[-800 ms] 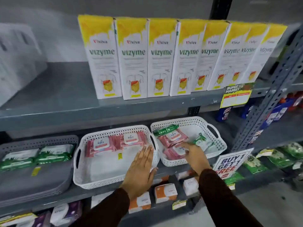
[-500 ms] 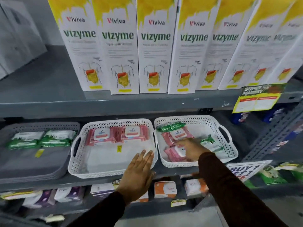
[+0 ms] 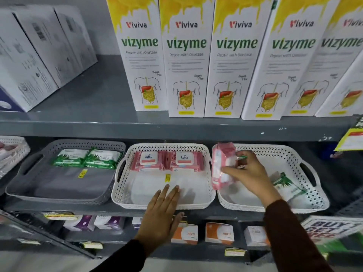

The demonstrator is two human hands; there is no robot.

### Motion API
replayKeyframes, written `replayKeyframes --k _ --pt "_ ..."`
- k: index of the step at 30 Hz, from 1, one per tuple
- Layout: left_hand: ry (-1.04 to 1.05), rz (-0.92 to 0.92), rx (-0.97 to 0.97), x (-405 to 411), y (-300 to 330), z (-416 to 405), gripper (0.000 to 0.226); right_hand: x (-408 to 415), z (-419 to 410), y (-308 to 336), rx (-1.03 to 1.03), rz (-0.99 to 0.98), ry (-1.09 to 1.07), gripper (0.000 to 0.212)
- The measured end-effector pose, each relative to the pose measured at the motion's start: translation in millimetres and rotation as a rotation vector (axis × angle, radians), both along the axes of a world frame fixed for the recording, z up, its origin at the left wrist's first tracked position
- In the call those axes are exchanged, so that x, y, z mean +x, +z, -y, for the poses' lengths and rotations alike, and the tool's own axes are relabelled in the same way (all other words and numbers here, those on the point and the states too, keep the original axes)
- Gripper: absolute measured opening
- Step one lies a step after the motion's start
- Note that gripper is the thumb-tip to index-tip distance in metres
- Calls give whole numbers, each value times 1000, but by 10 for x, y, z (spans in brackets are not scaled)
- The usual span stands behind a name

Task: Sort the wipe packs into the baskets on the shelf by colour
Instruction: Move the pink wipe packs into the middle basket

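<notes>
At lower centre, the left hand (image 3: 163, 213) is laid flat, fingers spread, on the middle white basket's (image 3: 117, 193) front rim. Right of centre, a pink wipe pack (image 3: 221, 165) is gripped upright by the right hand (image 3: 249, 173) over the right white basket (image 3: 318, 201).

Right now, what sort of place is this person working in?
Most likely a shop aisle, perhaps a pharmacy section: metal shelf stocked with rows of identical Vizyme boxes, a yellow price tag, and a "buy 1 get 1 free" sign.
</notes>
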State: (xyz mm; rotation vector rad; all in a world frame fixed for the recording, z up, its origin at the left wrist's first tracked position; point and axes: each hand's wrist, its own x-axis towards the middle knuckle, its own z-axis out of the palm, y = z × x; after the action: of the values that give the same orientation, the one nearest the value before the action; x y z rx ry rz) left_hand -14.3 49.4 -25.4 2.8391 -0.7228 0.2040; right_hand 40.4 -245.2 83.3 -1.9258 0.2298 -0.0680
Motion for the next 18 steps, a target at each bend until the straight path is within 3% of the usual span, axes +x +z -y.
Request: replayKeyframes --k 3,8,12,15,18 --pt "32 -11 15 18 5 -165 65 62 -548 -54 192 18 -13 67" --pt "46 -6 40 -10 27 -292 65 236 -1314 -427 -124 81 -87 36" --pt "30 0 56 -47 71 -339 64 396 -1456 -618 -339 -88 -102 34" --pt "65 -19 83 -44 96 -301 66 446 -1407 -628 -369 -148 -67 44" --pt "48 -18 125 -45 124 -180 67 418 -1307 -585 -309 -127 -59 31"
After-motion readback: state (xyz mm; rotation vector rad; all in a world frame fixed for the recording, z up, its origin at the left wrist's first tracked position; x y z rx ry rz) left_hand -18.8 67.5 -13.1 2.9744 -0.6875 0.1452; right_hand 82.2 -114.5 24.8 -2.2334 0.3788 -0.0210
